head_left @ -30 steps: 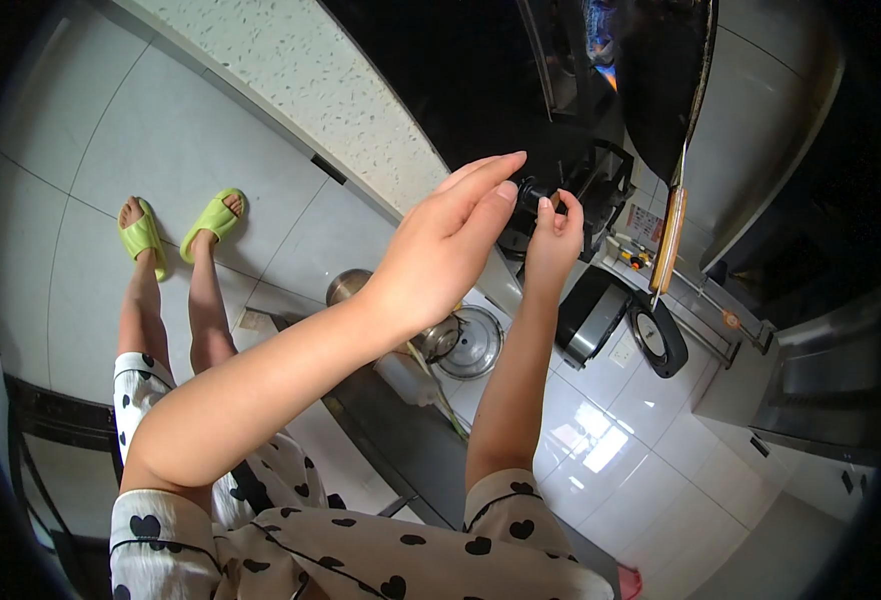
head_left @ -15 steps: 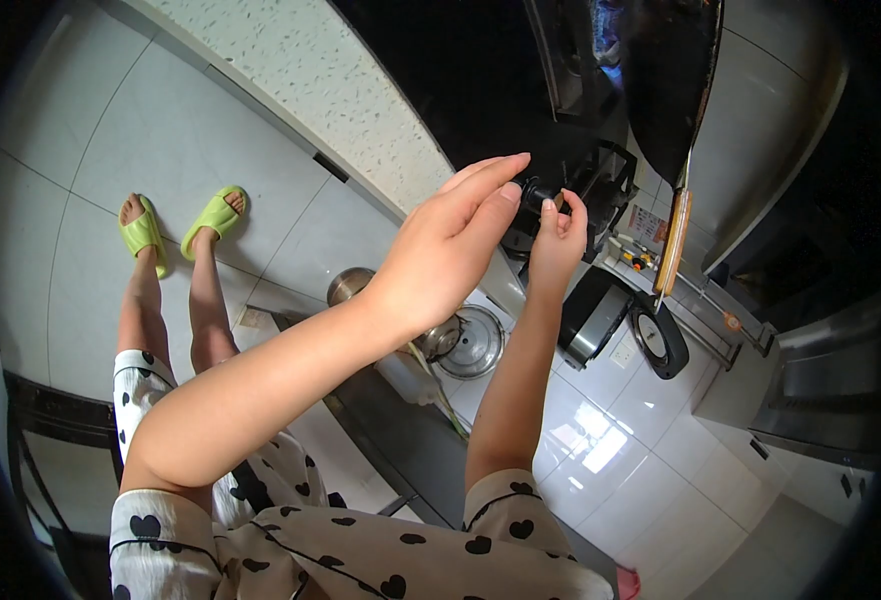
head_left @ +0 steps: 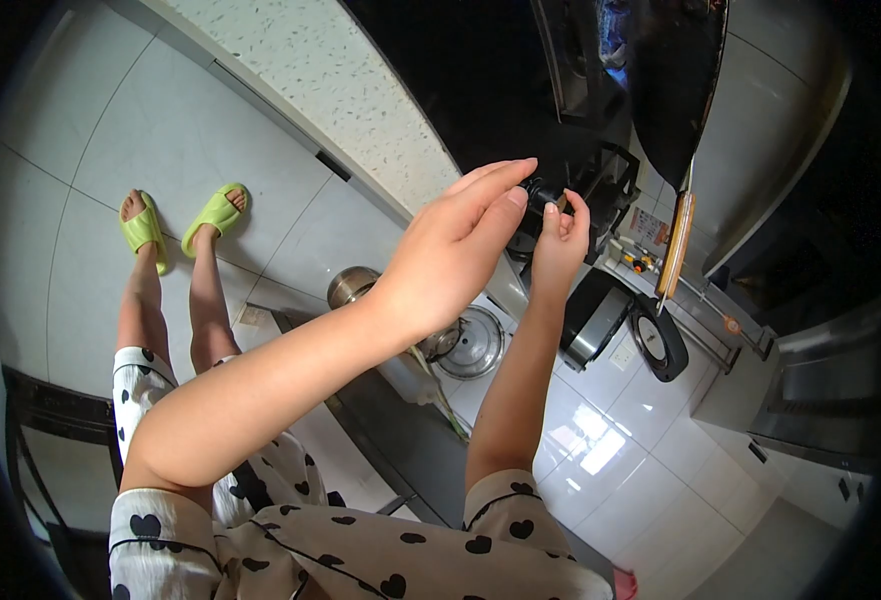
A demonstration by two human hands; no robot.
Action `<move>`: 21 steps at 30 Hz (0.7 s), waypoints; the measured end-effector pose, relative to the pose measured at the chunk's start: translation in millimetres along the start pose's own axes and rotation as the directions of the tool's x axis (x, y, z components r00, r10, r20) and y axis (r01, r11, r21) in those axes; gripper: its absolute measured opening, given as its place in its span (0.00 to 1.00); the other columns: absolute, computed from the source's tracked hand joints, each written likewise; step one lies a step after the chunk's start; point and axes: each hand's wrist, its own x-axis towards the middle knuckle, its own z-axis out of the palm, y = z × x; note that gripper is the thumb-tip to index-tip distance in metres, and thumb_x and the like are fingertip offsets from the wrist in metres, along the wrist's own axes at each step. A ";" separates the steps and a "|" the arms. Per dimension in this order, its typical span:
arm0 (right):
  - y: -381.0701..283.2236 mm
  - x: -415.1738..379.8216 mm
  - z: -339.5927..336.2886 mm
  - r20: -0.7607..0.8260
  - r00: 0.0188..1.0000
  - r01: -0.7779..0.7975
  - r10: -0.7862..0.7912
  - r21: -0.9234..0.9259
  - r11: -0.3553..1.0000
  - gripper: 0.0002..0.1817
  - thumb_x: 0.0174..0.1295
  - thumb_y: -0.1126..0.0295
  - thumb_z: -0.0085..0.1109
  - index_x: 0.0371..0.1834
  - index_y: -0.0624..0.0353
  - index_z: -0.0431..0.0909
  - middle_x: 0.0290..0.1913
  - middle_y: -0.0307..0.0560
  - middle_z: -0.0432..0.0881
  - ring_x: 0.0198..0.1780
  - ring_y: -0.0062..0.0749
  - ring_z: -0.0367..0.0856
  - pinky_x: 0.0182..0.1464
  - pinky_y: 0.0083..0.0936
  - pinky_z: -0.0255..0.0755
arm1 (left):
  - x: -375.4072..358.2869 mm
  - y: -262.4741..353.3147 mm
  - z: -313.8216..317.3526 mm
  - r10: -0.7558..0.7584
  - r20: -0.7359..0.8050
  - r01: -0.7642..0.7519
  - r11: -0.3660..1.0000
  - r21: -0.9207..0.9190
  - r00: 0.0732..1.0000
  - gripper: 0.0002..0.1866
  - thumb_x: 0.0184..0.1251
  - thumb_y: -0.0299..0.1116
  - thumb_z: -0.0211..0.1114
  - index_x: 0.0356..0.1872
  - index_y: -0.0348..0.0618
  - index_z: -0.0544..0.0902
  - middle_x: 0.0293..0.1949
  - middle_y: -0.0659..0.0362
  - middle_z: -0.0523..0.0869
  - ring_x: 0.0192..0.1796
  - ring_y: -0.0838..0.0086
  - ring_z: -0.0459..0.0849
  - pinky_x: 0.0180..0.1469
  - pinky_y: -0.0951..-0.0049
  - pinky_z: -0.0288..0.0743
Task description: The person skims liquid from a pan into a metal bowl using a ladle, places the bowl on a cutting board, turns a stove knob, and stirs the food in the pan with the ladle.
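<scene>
In the upper middle, my two hands meet at a small black cylinder (head_left: 538, 192) with ridged rings; its exact kind I cannot make out. My left hand (head_left: 450, 250) shows its back, fingers together and curved round the near end of the cylinder, hiding part of it. The thumb lies along it, below the index finger. My right hand (head_left: 560, 235) pinches the other end between thumb and index finger. Both hands are beside the black stove grate (head_left: 615, 190). Farther up stands a dark wok (head_left: 665, 100) with a wooden handle (head_left: 675, 245), blue flame showing beside it.
A speckled white counter edge (head_left: 330, 90) runs along the left of the black cooktop (head_left: 440, 60). Below my hands are a metal pot (head_left: 350, 287), a round metal lid (head_left: 478, 345) and a rice cooker (head_left: 600, 320). A rail (head_left: 715, 335) runs along the tiled wall.
The view has shifted very slightly. Both hands keep nearly the same pose at the black cylinder, with only a tiny movement of the fingers.
</scene>
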 end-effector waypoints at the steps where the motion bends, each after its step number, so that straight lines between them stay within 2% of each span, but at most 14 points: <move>1: 1.0 0.1 -0.2 0.001 1.000 -0.001 0.001 0.003 1.000 0.16 0.64 0.74 0.54 0.56 0.57 0.72 0.29 0.34 0.68 0.28 0.14 0.64 0.30 0.14 0.62 | -0.1 -0.9 0.3 -0.003 -0.001 0.003 1.000 -0.010 1.000 0.22 0.76 0.40 0.45 0.64 0.39 0.69 0.62 0.54 0.71 0.65 0.73 0.66 0.66 0.75 0.55; 21: 2.4 0.6 -2.1 0.032 0.999 0.032 -0.031 -0.009 0.999 0.17 0.64 0.76 0.53 0.57 0.57 0.70 0.29 0.33 0.67 0.28 0.13 0.63 0.28 0.14 0.60 | 0.3 -3.1 0.6 -0.009 0.006 0.009 0.999 -0.035 1.000 0.22 0.76 0.40 0.45 0.63 0.38 0.69 0.63 0.54 0.71 0.65 0.73 0.66 0.66 0.75 0.55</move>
